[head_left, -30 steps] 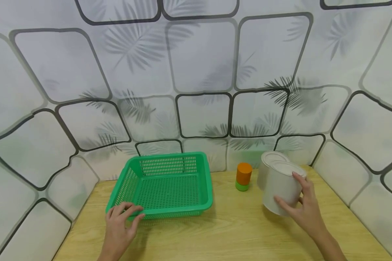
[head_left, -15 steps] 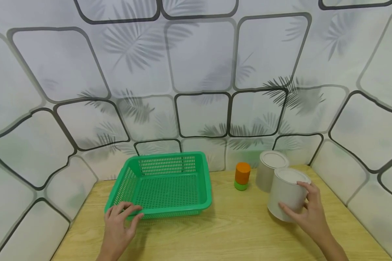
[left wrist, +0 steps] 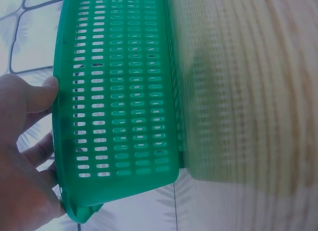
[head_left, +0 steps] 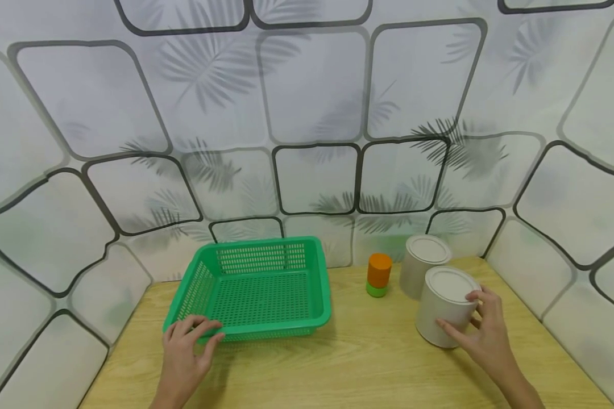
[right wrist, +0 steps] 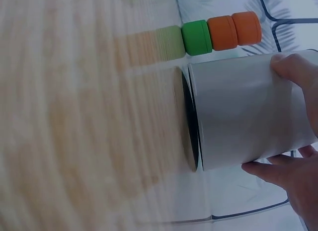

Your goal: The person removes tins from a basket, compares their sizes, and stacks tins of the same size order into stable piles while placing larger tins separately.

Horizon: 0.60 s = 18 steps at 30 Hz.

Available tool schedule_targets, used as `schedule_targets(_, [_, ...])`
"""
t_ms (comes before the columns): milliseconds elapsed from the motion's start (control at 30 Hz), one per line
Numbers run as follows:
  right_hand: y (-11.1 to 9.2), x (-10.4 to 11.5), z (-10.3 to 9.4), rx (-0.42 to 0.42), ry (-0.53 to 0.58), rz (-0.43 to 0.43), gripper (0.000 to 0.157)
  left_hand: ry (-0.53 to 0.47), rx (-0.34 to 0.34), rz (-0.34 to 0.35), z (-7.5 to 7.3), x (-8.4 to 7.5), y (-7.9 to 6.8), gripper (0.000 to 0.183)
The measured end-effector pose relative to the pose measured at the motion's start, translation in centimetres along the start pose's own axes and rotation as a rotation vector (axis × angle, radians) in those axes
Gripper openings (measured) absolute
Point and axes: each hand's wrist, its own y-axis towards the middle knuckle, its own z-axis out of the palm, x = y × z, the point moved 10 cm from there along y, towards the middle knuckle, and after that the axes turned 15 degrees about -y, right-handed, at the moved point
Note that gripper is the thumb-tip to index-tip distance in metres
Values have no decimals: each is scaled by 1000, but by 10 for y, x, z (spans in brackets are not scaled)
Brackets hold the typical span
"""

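Note:
My left hand (head_left: pixel 181 355) pinches the front left rim of an openwork green plastic basket (head_left: pixel 271 329). In the left wrist view, the thumb lies against the basket's outer wall (left wrist: pixel 119 92) and the fingers reach behind its rim. Toward the right, my right hand (head_left: pixel 488 346) grips a light grey lidded can (head_left: pixel 435 318) by its side, fingers near the lid and thumb lower on the front. The can is nearly upright. Seen from the right wrist, a dark gap shows under part of the can's base (right wrist: pixel 198 116).
A second grey can (head_left: pixel 422 264) stands just behind the held one. Left of it is a small stack of orange pieces (head_left: pixel 379 270) on a green piece (head_left: pixel 376 291). The wood-grain table (head_left: pixel 337 369) meets patterned walls (head_left: pixel 317 176) at the back and sides.
My right hand has drawn the front can toward me and lowered it, so it now stands apart from the rear can and tilts less. My left hand stays on the basket rim.

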Motion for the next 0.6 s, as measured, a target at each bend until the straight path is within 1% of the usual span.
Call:
schedule_targets(267, [-1,2,-1,3,-15,-23,84,1,1,8,0,0,1,30])
schedule_targets(400, [2,6,2,7,-18,-44,84,10,-2,7,-3,1,1,30])
schedule_targets(600, [5,7,5,9,7,-45,86,22,0,8,-5,5,0,31])
